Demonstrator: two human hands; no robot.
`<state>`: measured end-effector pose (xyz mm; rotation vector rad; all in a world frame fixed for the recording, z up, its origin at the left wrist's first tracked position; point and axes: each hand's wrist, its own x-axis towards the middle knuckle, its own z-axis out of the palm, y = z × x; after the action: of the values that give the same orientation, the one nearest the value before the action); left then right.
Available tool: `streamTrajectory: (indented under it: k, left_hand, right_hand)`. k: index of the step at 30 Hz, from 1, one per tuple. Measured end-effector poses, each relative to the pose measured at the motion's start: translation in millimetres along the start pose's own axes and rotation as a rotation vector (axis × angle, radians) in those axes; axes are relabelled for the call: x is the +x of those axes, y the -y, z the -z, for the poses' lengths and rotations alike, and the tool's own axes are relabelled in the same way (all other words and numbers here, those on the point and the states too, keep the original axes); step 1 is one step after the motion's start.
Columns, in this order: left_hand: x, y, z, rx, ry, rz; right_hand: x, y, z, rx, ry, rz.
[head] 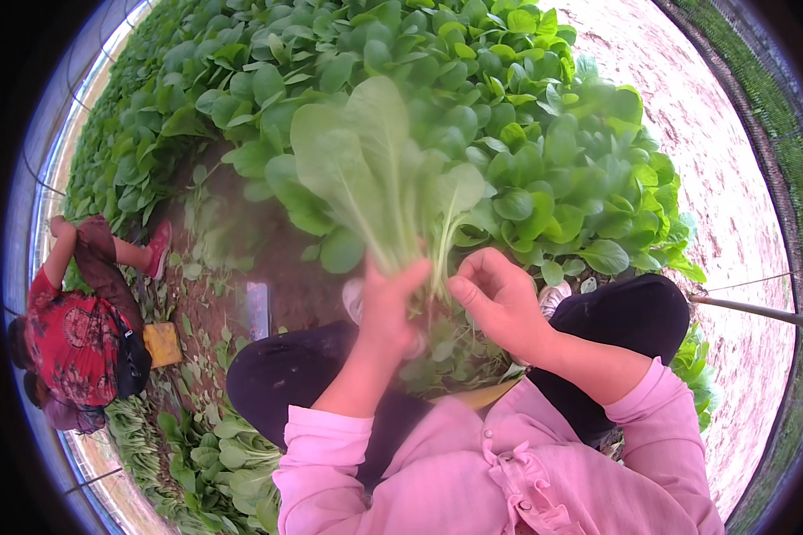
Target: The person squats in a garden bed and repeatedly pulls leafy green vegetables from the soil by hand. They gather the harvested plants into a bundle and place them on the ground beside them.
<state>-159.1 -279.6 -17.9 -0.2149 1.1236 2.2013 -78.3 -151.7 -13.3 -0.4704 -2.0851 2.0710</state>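
Observation:
My left hand (pixel 391 301) is wrapped around the stems of a bunch of leafy greens (pixel 368 167) with broad pale-green leaves, held upright over the ground. Just right of that bunch stands a smaller leafy plant (pixel 452 207), its thin stems running down between my two hands. The curled thumb and fingers of my right hand (pixel 498 297) are close beside these stems; whether they grip anything cannot be made out. Loose leaves and trimmings (pixel 445 368) lie on the soil below, between my legs. The bunch is somewhat blurred.
A dense bed of growing greens (pixel 401 40) spreads ahead. On the soil by my left knee lies a flat rectangular object (pixel 257 311). Picked greens (pixel 241 461) are piled at lower left. Another person (pixel 80 334) sits at far left near a yellow block-like object (pixel 162 344). A pole (pixel 756 311) juts in at right.

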Motion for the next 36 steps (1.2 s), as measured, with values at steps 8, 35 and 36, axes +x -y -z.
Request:
streamTrajectory:
  k: [8, 35, 36]
  left_hand:
    - [-3, 4, -8, 0.101, 0.127, -0.007]
    - [-189, -67, 308, -0.103, -1.095, -0.865]
    - [-195, -64, 316, -0.129, -1.184, -0.847]
  right_hand:
    - [8, -10, 5, -0.278, -0.002, 0.127]
    - [24, -65, 33, -0.64, 0.428, -0.063]
    - [24, -71, 44, -0.662, 0.418, -0.108]
